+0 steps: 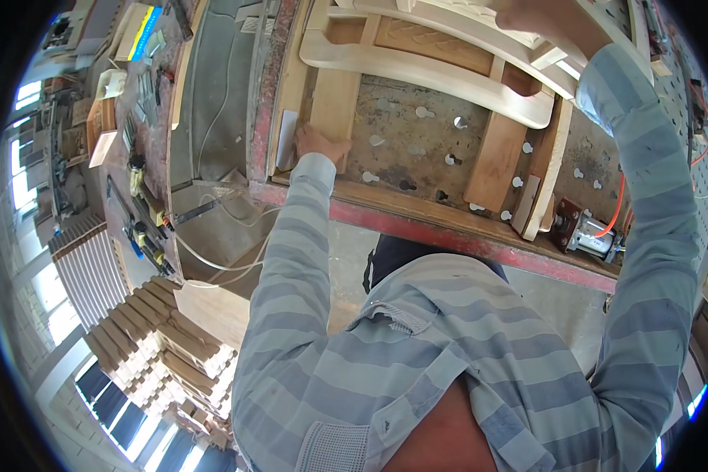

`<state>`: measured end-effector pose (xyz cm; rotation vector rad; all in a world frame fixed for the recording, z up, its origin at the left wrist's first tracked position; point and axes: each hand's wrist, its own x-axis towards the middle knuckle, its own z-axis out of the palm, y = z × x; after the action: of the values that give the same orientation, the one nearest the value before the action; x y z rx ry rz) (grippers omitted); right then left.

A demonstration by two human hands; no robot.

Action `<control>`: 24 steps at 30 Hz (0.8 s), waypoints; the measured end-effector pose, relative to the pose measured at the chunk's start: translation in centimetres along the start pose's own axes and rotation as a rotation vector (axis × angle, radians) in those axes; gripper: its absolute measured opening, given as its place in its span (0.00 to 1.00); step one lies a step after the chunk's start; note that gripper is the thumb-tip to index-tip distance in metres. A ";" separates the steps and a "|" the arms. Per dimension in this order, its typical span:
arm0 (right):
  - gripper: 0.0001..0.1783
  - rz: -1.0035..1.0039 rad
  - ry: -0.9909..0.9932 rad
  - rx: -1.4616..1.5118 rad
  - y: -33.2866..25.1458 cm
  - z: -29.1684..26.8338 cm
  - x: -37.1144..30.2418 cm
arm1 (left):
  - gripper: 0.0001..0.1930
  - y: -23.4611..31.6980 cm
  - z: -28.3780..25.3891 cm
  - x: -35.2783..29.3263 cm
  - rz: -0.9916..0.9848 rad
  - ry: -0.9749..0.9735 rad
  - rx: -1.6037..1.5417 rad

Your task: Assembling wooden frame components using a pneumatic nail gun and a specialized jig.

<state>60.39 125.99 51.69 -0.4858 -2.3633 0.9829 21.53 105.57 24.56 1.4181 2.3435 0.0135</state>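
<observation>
A pale wooden frame, apparently a chair part, lies on a metal bench top point(401, 149) dotted with keyhole-shaped openings. Near its left front corner, my left hand point(321, 145) is closed round the end of a flat wooden board point(334, 98), thumb on the right side. A curved wooden rail point(425, 69) crosses the frame, with a carved panel point(433, 41) behind it. At the far right, my right hand point(539, 20) reaches over the frame's back slats; its fingers are blurred and partly cut off by the picture's top. A second flat board point(499, 153) stands out on the right side.
A pneumatic cylinder point(594, 236) with an orange hose sits at the bench's right front. The red bench edge point(417, 224) runs before my body. On the left, a side table point(138, 181) carries power tools, metal pieces and boxes. Stacked wooden parts point(173, 338) stand behind it.
</observation>
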 end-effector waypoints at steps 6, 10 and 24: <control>0.60 1.205 -0.297 -0.797 0.2 2.5 4.2 | 0.41 -0.6 0.9 0.1 0.018 0.064 0.010; 0.58 1.022 -0.337 -0.916 -1.0 2.8 4.3 | 0.39 0.0 1.2 -0.3 -0.015 0.085 0.019; 0.45 0.683 -0.160 -0.800 -0.4 -0.7 4.9 | 0.24 22.6 -7.8 -3.4 0.172 -0.483 -1.881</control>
<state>56.88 128.59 54.03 -1.6386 -2.7278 0.2547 39.44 115.18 37.63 0.4191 0.8698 1.3038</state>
